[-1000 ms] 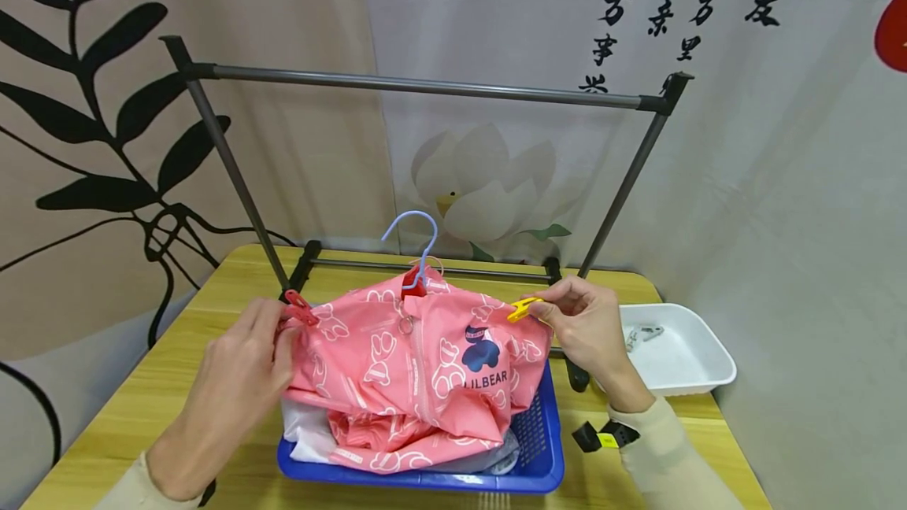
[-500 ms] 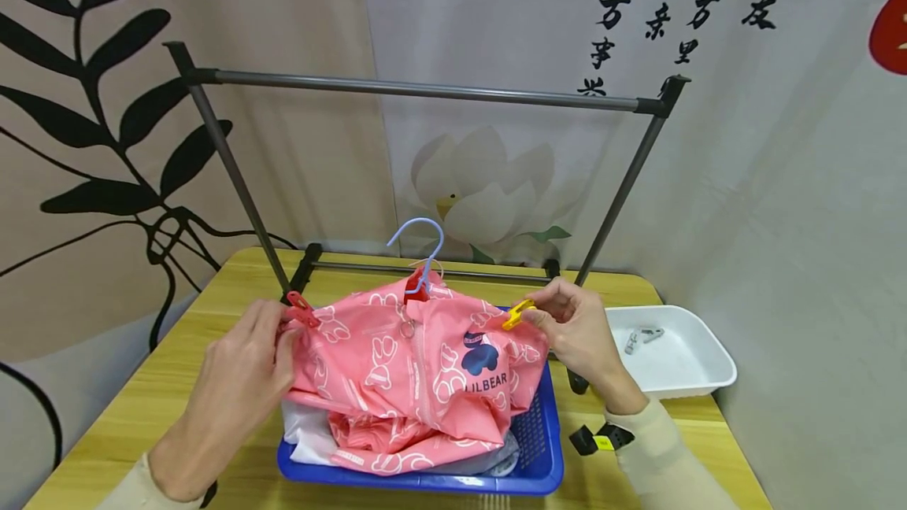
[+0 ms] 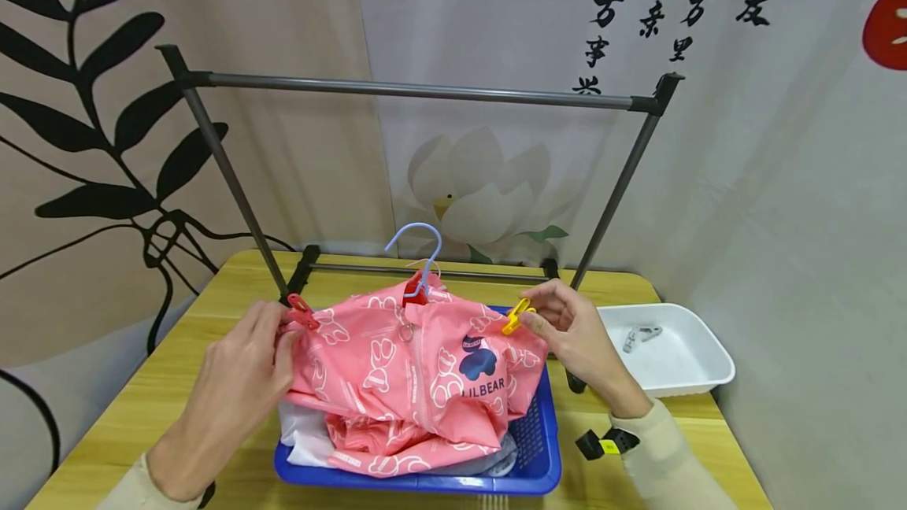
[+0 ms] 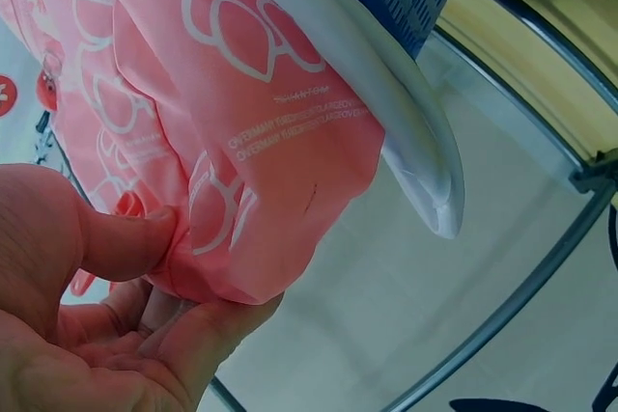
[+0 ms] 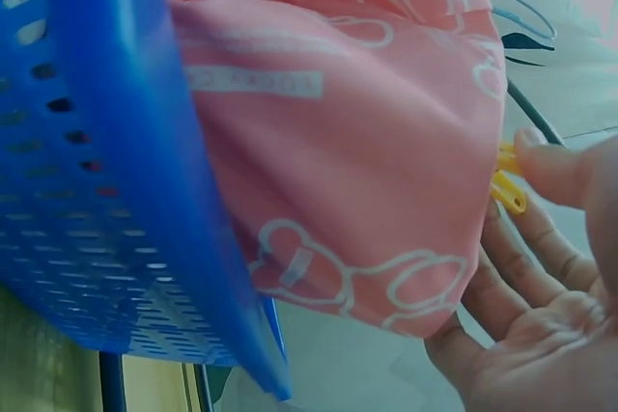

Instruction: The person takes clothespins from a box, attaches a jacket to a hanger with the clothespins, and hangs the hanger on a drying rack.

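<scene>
A pink jacket (image 3: 386,364) with white bear outlines and "LILBEAR" lettering lies over a blue basket (image 3: 546,447). From its collar rises the light blue hook of a hanger (image 3: 434,246). My left hand (image 3: 244,376) pinches the jacket's left edge between thumb and fingers, just below a red clothespin (image 3: 303,311) on that shoulder. At the opposite shoulder my right hand (image 3: 577,337) holds a yellow clothespin (image 3: 520,316) between thumb and fingers. In the right wrist view the thumb presses on the yellow clothespin (image 5: 509,190), and other fingers reach behind the fabric.
Behind the basket a grey metal rack (image 3: 418,90) stands on the wooden table (image 3: 142,408). To the right, a white tray (image 3: 683,368) contains transparent clips (image 3: 641,337). White cloth (image 3: 306,435) and grey-blue cloth (image 3: 496,463) lie under the jacket.
My right hand has shifted slightly left, and the yellow clothespin has turned steeper at the shoulder. The hanger hook has moved a little right and down. My left hand keeps its place.
</scene>
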A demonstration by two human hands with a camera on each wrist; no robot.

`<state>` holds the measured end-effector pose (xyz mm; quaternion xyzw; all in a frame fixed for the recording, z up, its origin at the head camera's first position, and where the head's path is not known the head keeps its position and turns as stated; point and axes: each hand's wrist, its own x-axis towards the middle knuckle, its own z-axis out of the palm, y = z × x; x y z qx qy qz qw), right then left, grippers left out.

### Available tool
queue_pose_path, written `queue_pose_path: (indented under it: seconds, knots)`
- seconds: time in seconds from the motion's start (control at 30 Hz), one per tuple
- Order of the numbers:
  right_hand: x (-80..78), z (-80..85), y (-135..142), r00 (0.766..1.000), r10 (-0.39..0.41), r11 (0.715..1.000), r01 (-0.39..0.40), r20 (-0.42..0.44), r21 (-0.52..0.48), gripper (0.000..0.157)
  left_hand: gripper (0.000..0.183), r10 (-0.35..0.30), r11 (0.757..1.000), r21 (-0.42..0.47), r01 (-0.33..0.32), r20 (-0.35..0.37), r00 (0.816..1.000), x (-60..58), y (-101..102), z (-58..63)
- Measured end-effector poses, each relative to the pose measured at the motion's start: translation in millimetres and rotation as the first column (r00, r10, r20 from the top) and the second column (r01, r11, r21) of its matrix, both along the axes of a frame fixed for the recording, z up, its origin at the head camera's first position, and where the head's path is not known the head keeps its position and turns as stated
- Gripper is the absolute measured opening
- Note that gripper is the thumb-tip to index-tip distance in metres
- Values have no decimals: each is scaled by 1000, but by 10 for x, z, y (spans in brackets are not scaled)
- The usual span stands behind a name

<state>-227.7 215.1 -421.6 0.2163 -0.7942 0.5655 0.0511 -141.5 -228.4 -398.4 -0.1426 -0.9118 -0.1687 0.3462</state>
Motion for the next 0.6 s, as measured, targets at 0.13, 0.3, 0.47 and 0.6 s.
queue_pose_path:
  seconds: [0.13, 0.3, 0.47, 0.6]
  knots:
    - [-3, -11, 17, 1000, 22, 1000, -22, -22, -6, 36, 33, 4, 1000, -4, -4, -4, 1000, -4, -11, -4]
    - [-14, -32, 22, 997, 58, 998, -58, -47, -6, 46, 31, 2, 1000, -6, -2, -3, 1000, 5, -9, 4]
    - [-27, -54, 37, 998, 62, 997, -61, -31, 39, 49, 29, 2, 1000, -8, -2, 4, 1000, 22, -4, 21]
    - [-36, -79, 65, 997, 83, 991, -81, -9, 108, 44, 28, 7, 1000, -6, -7, 14, 1000, 30, 3, 40]
